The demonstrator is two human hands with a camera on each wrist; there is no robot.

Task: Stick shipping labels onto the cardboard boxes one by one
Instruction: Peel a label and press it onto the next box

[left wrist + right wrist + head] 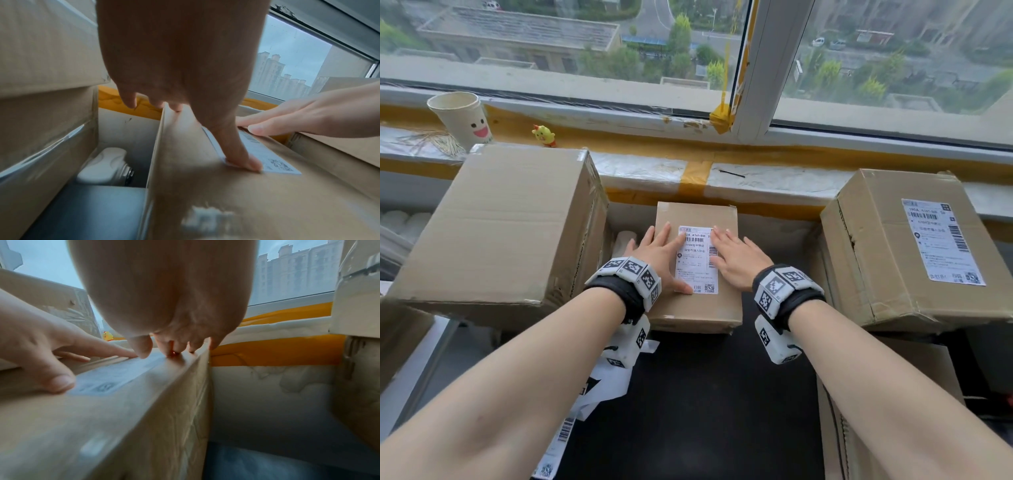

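A small cardboard box [698, 308] stands in the middle, below the window sill. A white shipping label [697, 263] lies flat on its top. My left hand [661, 255] lies flat on the label's left side, its thumb [242, 155] pressing the near left corner. My right hand [738, 255] lies flat on the label's right side with fingers straight. The label [115, 378] shows between both hands in the right wrist view. A large plain box [506, 226] stands at the left. At the right, another box [914, 246] carries its own label [941, 241].
Loose label sheets [599, 383] lie on the dark surface [705, 411] under my left forearm. A paper cup [464, 118] and a small yellow toy [544, 135] stand on the window sill. A further box [887, 411] sits at the lower right. A white bottle [107, 165] lies between the left and middle boxes.
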